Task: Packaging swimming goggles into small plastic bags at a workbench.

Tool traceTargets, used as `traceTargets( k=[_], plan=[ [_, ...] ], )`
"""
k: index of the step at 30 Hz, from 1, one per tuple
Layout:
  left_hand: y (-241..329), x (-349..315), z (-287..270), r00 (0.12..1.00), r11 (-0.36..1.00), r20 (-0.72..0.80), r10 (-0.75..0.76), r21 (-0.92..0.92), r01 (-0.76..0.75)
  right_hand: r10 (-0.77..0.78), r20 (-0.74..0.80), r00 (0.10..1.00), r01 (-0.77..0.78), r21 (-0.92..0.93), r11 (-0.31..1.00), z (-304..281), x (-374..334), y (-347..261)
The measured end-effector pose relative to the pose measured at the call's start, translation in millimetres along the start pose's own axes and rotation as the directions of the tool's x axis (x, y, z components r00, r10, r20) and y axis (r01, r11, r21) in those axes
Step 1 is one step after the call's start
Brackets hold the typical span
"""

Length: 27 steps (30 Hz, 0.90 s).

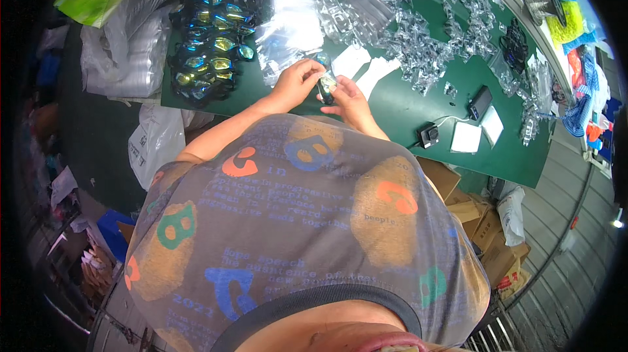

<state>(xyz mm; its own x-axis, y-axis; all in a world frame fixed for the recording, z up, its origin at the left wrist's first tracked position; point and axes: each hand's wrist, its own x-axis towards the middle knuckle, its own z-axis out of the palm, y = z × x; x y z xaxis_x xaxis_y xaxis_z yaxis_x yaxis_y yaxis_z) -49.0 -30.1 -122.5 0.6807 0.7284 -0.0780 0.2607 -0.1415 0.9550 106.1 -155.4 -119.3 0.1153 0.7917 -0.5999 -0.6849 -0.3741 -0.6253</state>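
At the near edge of the green table, both hands are together on swim goggles [328, 82] with mirrored yellowish lenses and dark parts. My left hand [296, 82] pinches at their upper left side, thumb and fingertips pressed together. Curled round their right side is my right hand [350, 99], its thumb on top. Just beyond the fingers lies another blue-tinted lens [322, 58]. White paper slips [379, 74] rest to the right of it. Part of the goggles is hidden behind the fingers.
Left of my hands lies a heap of mirrored goggles [212, 57], beside clear plastic bags [288, 31]. Small clear plastic pieces [418, 51] cover the table's far right. A small black device [428, 135] with a cable sits nearer, by white squares [466, 137]. Cardboard boxes [487, 228] stand below.
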Motion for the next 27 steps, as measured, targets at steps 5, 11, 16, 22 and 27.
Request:
traceTargets(
  k=[5, 11, 16, 22, 27],
  plan=[
    [11.4, -10.6, 5.1, 0.95, 0.919, 0.126, 0.287, 0.245, -0.31, -0.145, -0.202, 0.969, 0.144, -0.018, 0.989, 3.3, 21.6, 15.1],
    [28.9, -1.8, -0.7, 0.943, 0.902, 0.215, 0.252, 0.3, -0.31, -0.17, -0.266, 0.949, 0.135, -0.144, 0.98, 16.8, 12.3, 2.9],
    [21.4, 6.2, -0.6, 0.969, 0.921, 0.201, 0.145, 0.33, -0.207, -0.402, -0.057, 0.914, 0.15, -0.872, 0.465, -5.6, -11.1, -12.7],
    [3.2, 5.8, 0.8, 0.932, 0.994, 0.352, -0.083, -0.038, 0.103, -0.065, 0.151, 0.986, 0.136, -0.525, 0.84, 7.3, -32.7, -72.7],
    [74.5, 17.5, -31.1, 0.827, 0.677, 0.558, -0.067, -0.583, 0.448, -0.515, 0.248, 0.821, 0.569, -0.44, 0.695, -16.2, -18.5, -84.5]
  ],
)
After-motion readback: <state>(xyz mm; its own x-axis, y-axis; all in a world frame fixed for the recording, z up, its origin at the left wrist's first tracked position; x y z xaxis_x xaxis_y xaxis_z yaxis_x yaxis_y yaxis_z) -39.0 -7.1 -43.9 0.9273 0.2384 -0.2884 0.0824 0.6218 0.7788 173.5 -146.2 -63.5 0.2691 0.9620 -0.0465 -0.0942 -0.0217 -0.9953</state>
